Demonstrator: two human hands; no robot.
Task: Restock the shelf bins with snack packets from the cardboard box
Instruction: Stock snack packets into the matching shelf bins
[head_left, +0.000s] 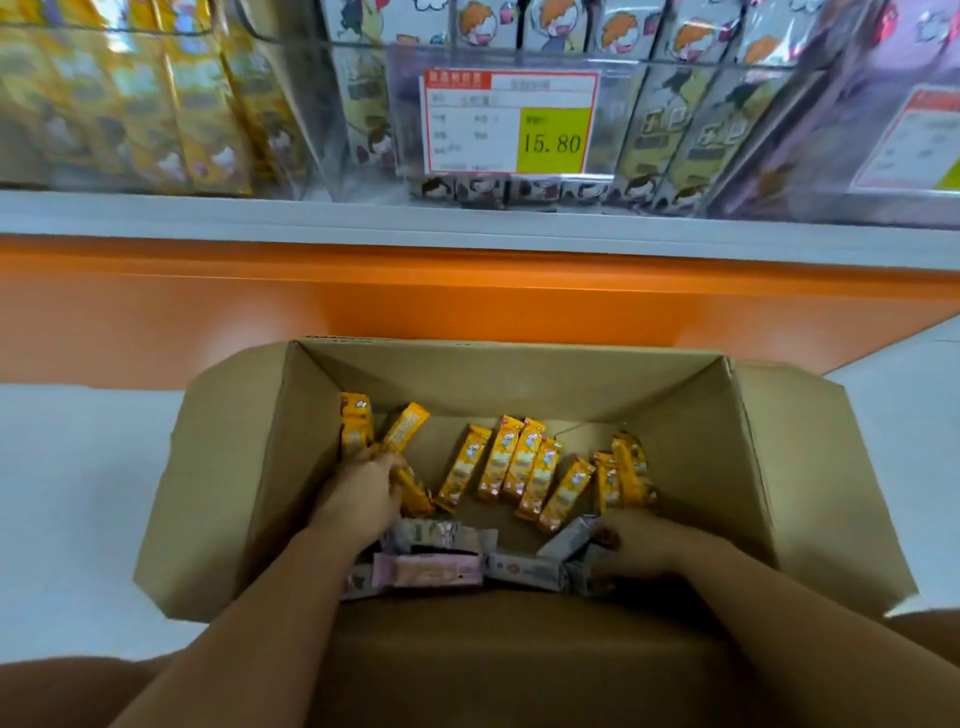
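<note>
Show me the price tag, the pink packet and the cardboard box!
price tag (509, 124): head view, on its white middle part.
pink packet (428, 570): head view, on the middle of its wrapper.
cardboard box (519, 384): head view, on its far inner wall.

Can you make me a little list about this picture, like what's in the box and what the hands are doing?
box: cardboard box, flaps open, on the floor below the shelf
snacks inside: yellow packets, grey packets, one pink packet
left hand: left hand grips yellow packets at the box's left side
right hand: right hand holds grey packets in the near right corner
shelf: shelf bins hold packets
sign: price tag reads 15.80
</note>
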